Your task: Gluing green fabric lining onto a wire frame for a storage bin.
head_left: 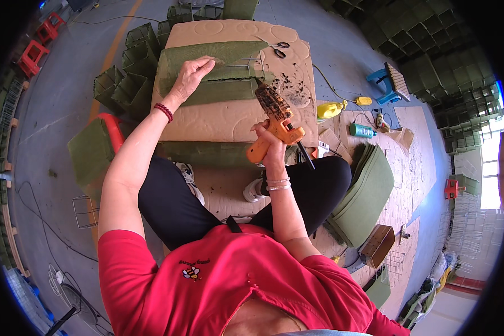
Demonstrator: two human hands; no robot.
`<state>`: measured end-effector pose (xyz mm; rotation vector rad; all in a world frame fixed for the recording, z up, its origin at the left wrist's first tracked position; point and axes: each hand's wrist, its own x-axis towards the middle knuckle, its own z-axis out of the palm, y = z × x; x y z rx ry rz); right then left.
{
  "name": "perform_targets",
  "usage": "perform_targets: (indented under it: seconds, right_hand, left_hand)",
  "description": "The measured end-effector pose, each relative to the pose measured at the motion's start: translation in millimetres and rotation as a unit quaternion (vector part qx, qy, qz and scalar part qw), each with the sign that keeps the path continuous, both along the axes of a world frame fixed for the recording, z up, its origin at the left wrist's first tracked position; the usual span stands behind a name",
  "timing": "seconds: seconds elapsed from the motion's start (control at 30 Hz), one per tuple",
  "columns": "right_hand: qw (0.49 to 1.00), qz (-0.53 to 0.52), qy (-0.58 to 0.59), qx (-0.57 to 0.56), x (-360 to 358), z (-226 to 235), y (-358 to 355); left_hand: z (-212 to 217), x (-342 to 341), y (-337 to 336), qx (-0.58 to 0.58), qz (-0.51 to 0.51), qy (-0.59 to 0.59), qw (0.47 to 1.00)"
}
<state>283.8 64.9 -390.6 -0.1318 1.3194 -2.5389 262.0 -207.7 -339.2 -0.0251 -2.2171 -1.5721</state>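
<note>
My right hand (pixel 270 147) grips the orange glue gun (pixel 275 126); its nozzle points toward the green mat (pixel 218 75), which my left hand's fingers (pixel 203 66) press flat.

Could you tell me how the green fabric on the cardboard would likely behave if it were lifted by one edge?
The green fabric would probably flop and sag: it lies flat and folded under the left hand. It looks thin and mesh-like, so likely light. It seems unlikely to slip on the cardboard.
</note>
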Motion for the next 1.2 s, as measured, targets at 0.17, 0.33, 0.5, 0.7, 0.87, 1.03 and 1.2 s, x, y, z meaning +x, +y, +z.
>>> perform_targets:
  seconds: [0.17,0.33,0.5,0.7,0.87,1.03,1.2]
  right_hand:
    - [1.000,-0.002,0.005,0.005,-4.3,-7.7,5.1]
    - [1.000,-0.002,-0.007,-0.008,-5.3,-9.6,7.3]
    - [1.000,0.017,-0.002,0.016,-3.0,-11.1,1.0]
    - [1.000,0.009,-0.006,-0.007,-1.8,-9.3,-1.3]
    - [1.000,0.003,-0.008,0.001,-4.7,-9.9,2.3]
    - [0.999,0.033,0.000,0.015,1.1,-7.6,-4.1]
    - [0.999,0.035,0.002,0.013,-0.5,-9.6,-2.5]
  left_hand:
    - [-2.5,-1.6,-1.6,0.006,-0.005,-0.002,1.000]
    - [-2.9,-2.0,-0.9,0.008,-0.001,0.007,1.000]
    - [-1.4,-3.2,-0.3,0.009,0.003,0.003,1.000]
    - [1.6,-0.2,-1.6,0.008,-0.006,0.005,1.000]
    - [0.8,-1.2,-1.0,0.000,-0.006,-0.028,1.000]
    - [-3.9,-2.5,-1.9,0.039,-0.011,-0.003,0.999]
    - [-6.3,-4.6,-1.6,0.041,-0.005,0.007,0.999]
